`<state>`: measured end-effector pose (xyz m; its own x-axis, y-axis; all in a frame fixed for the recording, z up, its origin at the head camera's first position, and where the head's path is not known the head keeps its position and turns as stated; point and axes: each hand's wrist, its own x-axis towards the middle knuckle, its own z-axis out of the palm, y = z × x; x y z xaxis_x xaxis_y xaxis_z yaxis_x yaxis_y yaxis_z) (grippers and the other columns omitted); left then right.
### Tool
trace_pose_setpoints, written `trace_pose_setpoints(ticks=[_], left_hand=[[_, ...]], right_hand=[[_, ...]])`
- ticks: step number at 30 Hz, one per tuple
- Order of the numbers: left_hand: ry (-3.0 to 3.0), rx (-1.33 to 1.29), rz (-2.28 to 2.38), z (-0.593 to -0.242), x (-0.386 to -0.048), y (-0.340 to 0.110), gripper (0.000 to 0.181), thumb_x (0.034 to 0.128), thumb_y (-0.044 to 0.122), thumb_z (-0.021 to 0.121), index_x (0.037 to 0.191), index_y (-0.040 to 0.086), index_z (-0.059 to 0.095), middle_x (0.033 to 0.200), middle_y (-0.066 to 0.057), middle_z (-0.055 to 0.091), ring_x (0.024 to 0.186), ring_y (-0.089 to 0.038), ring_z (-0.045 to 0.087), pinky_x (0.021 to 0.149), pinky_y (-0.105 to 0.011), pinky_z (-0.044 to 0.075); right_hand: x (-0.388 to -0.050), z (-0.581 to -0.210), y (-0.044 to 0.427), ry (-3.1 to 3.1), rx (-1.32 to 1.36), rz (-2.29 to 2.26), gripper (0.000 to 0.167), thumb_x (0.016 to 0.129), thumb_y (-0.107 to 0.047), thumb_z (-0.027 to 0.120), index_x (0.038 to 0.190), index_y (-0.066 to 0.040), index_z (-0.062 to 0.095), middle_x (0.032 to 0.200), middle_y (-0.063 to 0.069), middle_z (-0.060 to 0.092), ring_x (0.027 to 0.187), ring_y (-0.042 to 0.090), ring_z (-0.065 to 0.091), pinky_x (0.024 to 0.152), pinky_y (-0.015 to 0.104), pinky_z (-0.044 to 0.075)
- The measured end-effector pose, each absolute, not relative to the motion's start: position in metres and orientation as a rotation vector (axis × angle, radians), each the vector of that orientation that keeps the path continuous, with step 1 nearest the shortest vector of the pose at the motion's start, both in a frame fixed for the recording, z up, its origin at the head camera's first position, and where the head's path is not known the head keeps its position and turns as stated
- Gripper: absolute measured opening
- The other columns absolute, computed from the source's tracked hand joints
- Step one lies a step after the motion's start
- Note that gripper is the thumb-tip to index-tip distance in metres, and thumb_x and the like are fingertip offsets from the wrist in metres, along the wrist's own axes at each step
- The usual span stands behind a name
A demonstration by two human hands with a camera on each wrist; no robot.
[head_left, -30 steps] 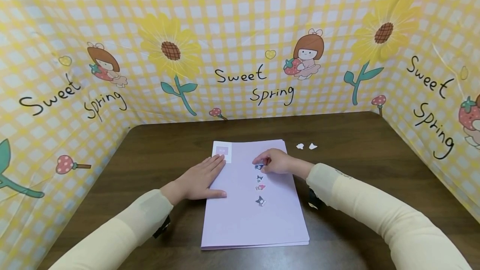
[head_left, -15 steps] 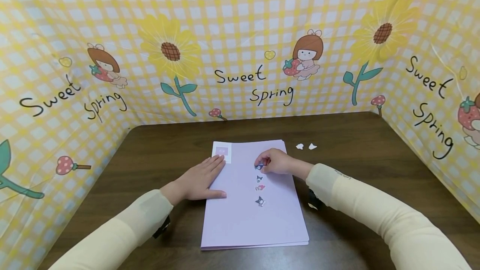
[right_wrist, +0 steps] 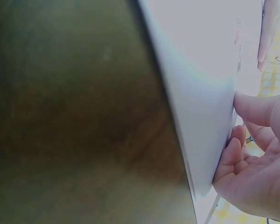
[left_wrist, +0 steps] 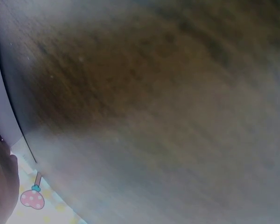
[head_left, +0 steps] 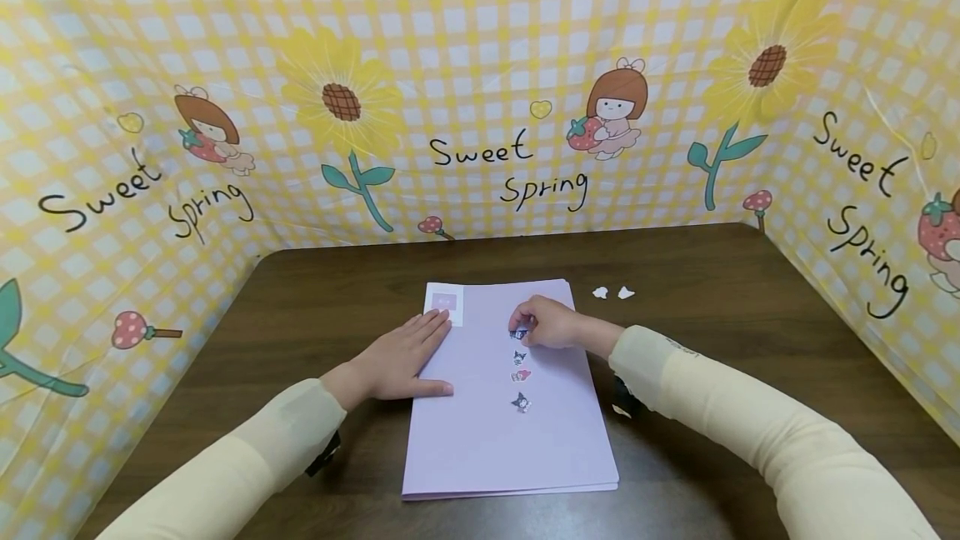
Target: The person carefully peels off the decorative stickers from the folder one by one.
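Note:
A lilac folder [head_left: 480, 448] lies on the dark wooden table. My left hand [head_left: 408, 357] rests flat on its left side, fingertips at a white label with a purple square [head_left: 444, 294]. On the folder's upper right, thumb and forefinger of my right hand [head_left: 553, 323] pinch a small dark-blue and white cartoon sticker [head_left: 517, 334], partly covered by the fingers. Below it run a dark cartoon sticker [head_left: 520, 357], a pink one [head_left: 521, 375] and a larger grey one [head_left: 521, 402]. In the right wrist view the curled right fingers [right_wrist: 233, 154] touch the folder; the sticker is hidden there.
Two white paper scraps [head_left: 626, 292] lie on the table [head_left: 697, 273] beyond the folder's right edge. Another pale scrap [head_left: 622, 411] shows under the right wrist. A yellow checked cloth [head_left: 480, 65] stands round the table's back and sides.
The right hand stays at the topmost sticker, with slight shifts of its fingers and wrist. The left hand and the folder have not moved.

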<state>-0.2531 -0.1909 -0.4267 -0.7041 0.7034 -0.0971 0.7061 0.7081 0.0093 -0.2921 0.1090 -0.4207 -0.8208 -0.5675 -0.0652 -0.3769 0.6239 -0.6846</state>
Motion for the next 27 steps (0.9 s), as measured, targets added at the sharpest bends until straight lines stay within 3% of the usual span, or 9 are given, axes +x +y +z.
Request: trace_pose_setpoints(ticks=[6, 17, 27], left_hand=[[2.810, 1.148, -0.042, -0.4257, -0.2537, -0.1906, 0.107, 0.0841, 0.081, 0.035, 0.155, 0.003, 0.017, 0.161, -0.011, 0.009, 0.148, -0.025, 0.004, 0.117, -0.041, 0.008], [2.809, 1.156, -0.033, -0.4242, -0.2524, -0.1901, 0.106, 0.0849, 0.080, 0.035, 0.154, 0.002, 0.019, 0.161, -0.013, 0.011, 0.147, -0.026, 0.006, 0.117, -0.042, 0.010], [2.808, 1.177, -0.042, -0.4247, -0.2520, -0.1905, 0.105, 0.0851, 0.080, 0.036, 0.154, 0.002, 0.019, 0.161, -0.013, 0.012, 0.147, -0.026, 0.006, 0.116, -0.042, 0.011]], right_hand=[[-0.2889, -0.4205, 0.1100, 2.600, -0.748, -1.005, 0.020, 0.080, 0.004, 0.073, 0.096, -0.008, 0.070, 0.096, 0.005, 0.055, 0.081, 0.017, 0.049, 0.074, 0.029, 0.042], [-0.2899, -0.4210, 0.1092, 2.594, -0.717, -1.031, 0.018, 0.080, 0.002, 0.076, 0.096, -0.006, 0.072, 0.085, 0.003, 0.058, 0.079, 0.017, 0.050, 0.075, 0.028, 0.043], [-0.2884, -0.4211, 0.1078, 2.611, -0.688, -1.025, 0.019, 0.079, 0.004, 0.075, 0.095, -0.007, 0.071, 0.091, 0.002, 0.057, 0.081, 0.017, 0.050, 0.075, 0.029, 0.043]])
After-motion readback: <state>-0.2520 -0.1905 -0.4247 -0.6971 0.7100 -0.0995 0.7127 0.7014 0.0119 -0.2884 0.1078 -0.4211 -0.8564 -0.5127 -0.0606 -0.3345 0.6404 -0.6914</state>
